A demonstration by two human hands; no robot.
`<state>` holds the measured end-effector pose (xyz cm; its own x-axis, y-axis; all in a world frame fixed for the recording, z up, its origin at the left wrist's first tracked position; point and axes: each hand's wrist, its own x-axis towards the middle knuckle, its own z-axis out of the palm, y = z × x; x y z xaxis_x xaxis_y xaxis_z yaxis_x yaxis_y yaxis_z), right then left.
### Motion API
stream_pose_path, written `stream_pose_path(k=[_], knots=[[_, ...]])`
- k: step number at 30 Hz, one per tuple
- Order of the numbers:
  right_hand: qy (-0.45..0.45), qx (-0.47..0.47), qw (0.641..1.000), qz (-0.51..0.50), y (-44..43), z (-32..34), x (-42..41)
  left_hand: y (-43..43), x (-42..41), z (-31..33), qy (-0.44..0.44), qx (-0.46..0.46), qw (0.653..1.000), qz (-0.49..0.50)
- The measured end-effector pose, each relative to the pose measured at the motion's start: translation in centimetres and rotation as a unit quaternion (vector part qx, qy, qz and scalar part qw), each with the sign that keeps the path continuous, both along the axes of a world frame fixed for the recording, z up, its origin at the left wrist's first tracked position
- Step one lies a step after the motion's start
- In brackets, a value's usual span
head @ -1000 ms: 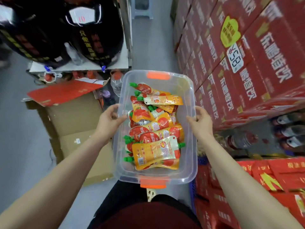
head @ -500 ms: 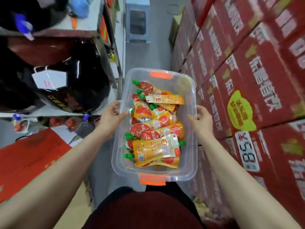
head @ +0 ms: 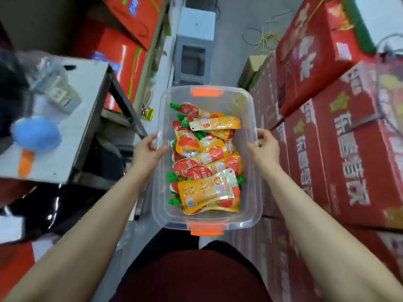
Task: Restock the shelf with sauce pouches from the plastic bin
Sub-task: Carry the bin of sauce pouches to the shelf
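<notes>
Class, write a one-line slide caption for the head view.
Left hand and right hand hold a plastic bin of sauce pouches by its long sides beside red cartons.

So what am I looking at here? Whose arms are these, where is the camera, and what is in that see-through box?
There is no robot here: these are a person's two bare arms, filmed by one wide-angle camera worn on the head, looking down. The left hand and the right hand each grip a long side of a clear plastic bin with orange latches, held in front of the body in a narrow aisle. Inside lies a loose pile of sauce pouches, yellow and red with green caps. Stacked red cartons stand to the right.
</notes>
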<state>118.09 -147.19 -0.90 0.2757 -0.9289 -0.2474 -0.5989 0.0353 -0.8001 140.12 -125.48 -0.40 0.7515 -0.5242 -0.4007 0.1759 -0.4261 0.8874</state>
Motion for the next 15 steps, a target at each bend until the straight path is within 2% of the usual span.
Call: stream_pose_path(k=[8, 15], knots=[[0.020, -0.006, 1.000, 0.009, -19.3, -0.1, 14.6, -19.0, 13.5, 0.1, 0.005, 0.047, 0.999, 0.025], [0.041, 0.008, 0.998, 0.040, -36.5, -1.0, 29.2, -35.0, 26.0, 0.3, 0.019, 0.032, 0.997, 0.071]])
